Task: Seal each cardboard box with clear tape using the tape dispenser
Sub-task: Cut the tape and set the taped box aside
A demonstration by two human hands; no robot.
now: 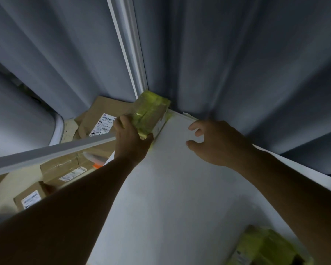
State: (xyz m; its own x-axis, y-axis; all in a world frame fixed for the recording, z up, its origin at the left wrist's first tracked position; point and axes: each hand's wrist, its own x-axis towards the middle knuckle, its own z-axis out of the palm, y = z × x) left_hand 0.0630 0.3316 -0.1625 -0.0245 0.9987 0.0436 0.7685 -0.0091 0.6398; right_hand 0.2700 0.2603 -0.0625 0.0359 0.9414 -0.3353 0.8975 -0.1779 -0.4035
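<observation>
Nearest the camera, a yellow-taped box [266,249] lay at the tabletop's [180,207] near right edge, partly cut off. Left hand [131,137] gripped a second yellow-taped cardboard box [151,113] at the far corner, fingers curled round its near end. Right hand [216,143] hovered just beside it over the tabletop, fingers loosely curled, holding nothing. Labelled brown boxes [65,173] lay below on the left.

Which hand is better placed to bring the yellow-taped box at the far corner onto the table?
Left. The left hand already holds the yellow-taped box, while the right hand hovers open above the white table, apart from it.
</observation>
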